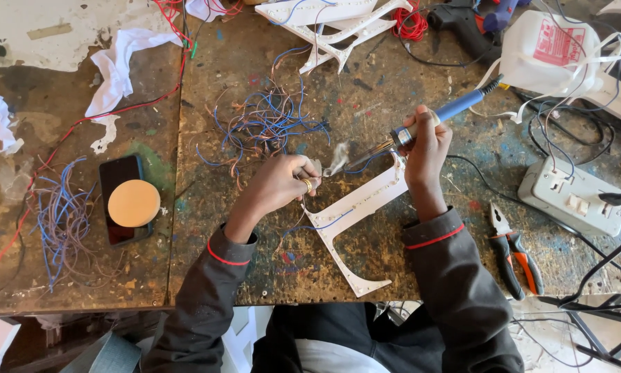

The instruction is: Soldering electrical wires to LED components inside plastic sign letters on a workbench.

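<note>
My right hand (426, 148) grips a blue-handled soldering iron (435, 116), its metal tip pointing left at a small wisp of smoke (338, 157). My left hand (283, 183), with a ring on one finger, pinches a thin wire end right beside the tip. Both hands hover over a white letter-shaped frame (352, 211) lined with small lights, lying on the worn workbench (255, 262). A blue wire (324, 224) runs along the frame.
A tangle of blue and copper wire scraps (265, 124) lies behind my left hand. A dark phone (120, 197) with a round tan disc (134, 203) lies left. Orange-handled pliers (514, 255) and a grey power strip (573, 197) lie right. More white frames (338, 24) and a white jug (545, 52) stand at the back.
</note>
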